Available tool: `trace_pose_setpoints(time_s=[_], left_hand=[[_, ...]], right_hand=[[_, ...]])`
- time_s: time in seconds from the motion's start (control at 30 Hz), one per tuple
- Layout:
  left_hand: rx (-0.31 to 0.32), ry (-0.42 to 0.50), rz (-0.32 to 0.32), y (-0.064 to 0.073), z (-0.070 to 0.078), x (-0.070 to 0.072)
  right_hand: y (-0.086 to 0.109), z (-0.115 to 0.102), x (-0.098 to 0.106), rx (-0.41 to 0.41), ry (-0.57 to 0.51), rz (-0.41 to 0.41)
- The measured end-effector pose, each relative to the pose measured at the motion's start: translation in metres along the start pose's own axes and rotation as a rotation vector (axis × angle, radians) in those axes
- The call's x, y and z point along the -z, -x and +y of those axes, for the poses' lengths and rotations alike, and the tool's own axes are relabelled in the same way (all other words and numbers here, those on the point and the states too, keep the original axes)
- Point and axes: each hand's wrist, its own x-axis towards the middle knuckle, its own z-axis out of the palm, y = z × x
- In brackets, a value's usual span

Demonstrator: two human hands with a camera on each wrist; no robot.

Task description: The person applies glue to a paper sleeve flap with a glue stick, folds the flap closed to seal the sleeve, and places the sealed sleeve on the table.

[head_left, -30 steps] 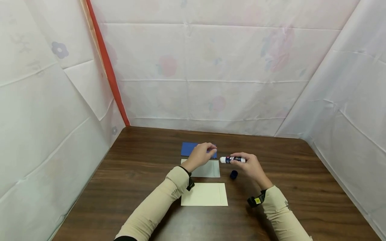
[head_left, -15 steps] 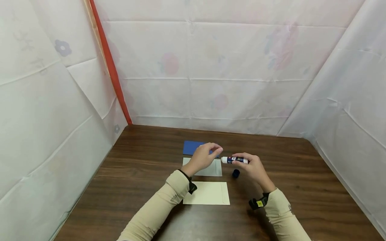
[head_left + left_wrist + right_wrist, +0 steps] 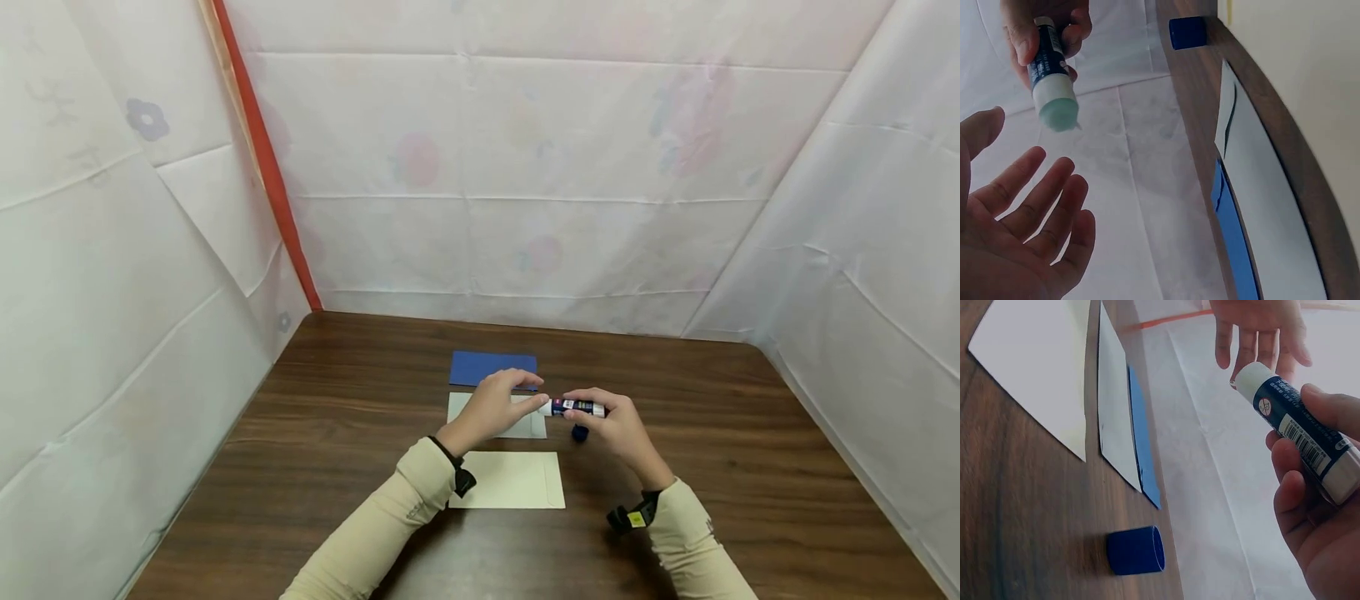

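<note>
My right hand (image 3: 618, 429) grips a glue stick (image 3: 1304, 428) with a dark blue label, held sideways above the table with its uncapped end toward my left hand. In the left wrist view a pale green tip of glue shows at that end. My left hand (image 3: 491, 408) is spread, thumb apart from the fingers, just short of the glue end and holding nothing. Its dark blue cap (image 3: 1135, 550) rests on the table below the right hand. Beneath the left hand lies a pale grey-green envelope (image 3: 534, 423), partly covered by it.
A blue envelope (image 3: 487, 364) lies farther back, and a cream envelope (image 3: 513, 483) nearer the front, all in one column on the brown wooden table (image 3: 337, 417). White patterned sheeting (image 3: 480, 167) hangs behind and at both sides.
The left hand's fingers and thumb have spread apart from a nearly closed pinch. The right hand has lowered slightly with the glue stick, toward the left hand. Envelopes and cap stay put.
</note>
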Motion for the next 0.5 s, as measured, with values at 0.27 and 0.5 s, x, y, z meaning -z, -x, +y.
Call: trace_pose_setpoints(time_s=[0.27, 0.5], left_hand=[[-0.009, -0.014, 0.000, 0.012, -0.002, -0.002], [-0.041, -0.040, 0.012, 0.019, -0.005, -0.001]], right_hand=[[0.003, -0.003, -0.008, -0.003, -0.047, -0.021], [0.006, -0.006, -0.013, 0.026, -0.061, -0.012]])
